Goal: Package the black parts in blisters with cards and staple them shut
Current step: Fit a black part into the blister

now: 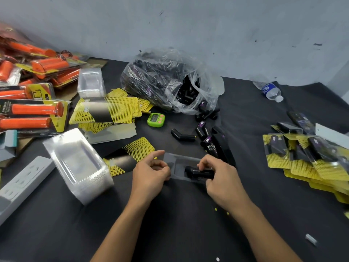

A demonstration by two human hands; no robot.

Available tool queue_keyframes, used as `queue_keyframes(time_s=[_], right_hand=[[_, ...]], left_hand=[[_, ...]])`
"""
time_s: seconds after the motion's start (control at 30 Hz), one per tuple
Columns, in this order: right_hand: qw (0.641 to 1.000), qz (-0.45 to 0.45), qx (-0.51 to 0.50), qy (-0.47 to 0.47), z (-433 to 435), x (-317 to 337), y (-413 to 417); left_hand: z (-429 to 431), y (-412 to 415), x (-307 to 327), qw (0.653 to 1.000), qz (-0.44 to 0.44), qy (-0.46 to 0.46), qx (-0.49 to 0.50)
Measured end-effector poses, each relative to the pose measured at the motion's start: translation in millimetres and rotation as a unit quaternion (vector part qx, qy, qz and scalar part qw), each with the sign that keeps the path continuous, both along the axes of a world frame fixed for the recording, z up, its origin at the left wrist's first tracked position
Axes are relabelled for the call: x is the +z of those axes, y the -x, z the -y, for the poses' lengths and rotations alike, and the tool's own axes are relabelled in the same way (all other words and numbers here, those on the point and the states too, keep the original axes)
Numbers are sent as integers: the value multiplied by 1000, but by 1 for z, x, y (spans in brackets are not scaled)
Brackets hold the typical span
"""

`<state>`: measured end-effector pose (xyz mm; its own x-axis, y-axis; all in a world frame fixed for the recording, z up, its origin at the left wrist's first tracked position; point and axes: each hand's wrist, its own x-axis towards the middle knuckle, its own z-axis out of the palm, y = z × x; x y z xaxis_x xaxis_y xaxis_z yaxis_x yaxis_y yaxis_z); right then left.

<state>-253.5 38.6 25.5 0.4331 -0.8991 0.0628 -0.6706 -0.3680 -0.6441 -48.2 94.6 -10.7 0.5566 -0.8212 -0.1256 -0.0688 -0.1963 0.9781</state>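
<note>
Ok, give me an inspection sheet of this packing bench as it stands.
Surface: black table covering, littered.
Job's things: clear blister being loaded with a black part; yellow card beside it; bag of black parts; blister stack; finished packs.
Clutter: green timer, water bottle, orange grip packs.
Grippers: left hand pinches the blister's edge; right hand grips the part.
Cables: nothing seen; white power strip at left.
Surroundings: scuffed grey wall.

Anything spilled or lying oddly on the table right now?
Yes. Black parts have spilled out of the open plastic bag onto the table. The water bottle lies on its side at the far right, and what looks like a staple strip sits alone near the front edge.
</note>
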Motion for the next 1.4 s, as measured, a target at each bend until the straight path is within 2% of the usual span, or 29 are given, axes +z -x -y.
queue_keyframes(time_s=[0.1,0.2,0.37,0.6,0.8,0.9,1.0,1.23,1.3,1.4], right_hand=[[994,-65,44,-80,5,12,2],[993,-49,24,-102,6,14,-1],[995,55,-57,-54,0,9,-18],[996,11,-44,-72,3,5,-19],[998,-33,-50,0,-3,2,-30],[995,30,-73,55,-6,4,-33],[992,68,-77,69,-9,13,-43],[993,108,45,29,-10,52,-115],[990,101,96,11,-17,60,-144],[992,15,128,13,-23,61,-179]], left_hand=[[-1,1,1,1000,6,0,0],[-3,2,2,1000,11,3,-6],[-4,2,4,1000,16,-5,-8],[-8,4,9,1000,15,-12,-6],[-9,7,11,999,33,-23,-5],[-12,11,18,996,82,-19,-2],[-18,15,24,977,203,11,57],[-31,-7,81,878,437,120,157],[-37,-31,96,865,459,89,184],[-52,-72,104,877,436,-14,201]])
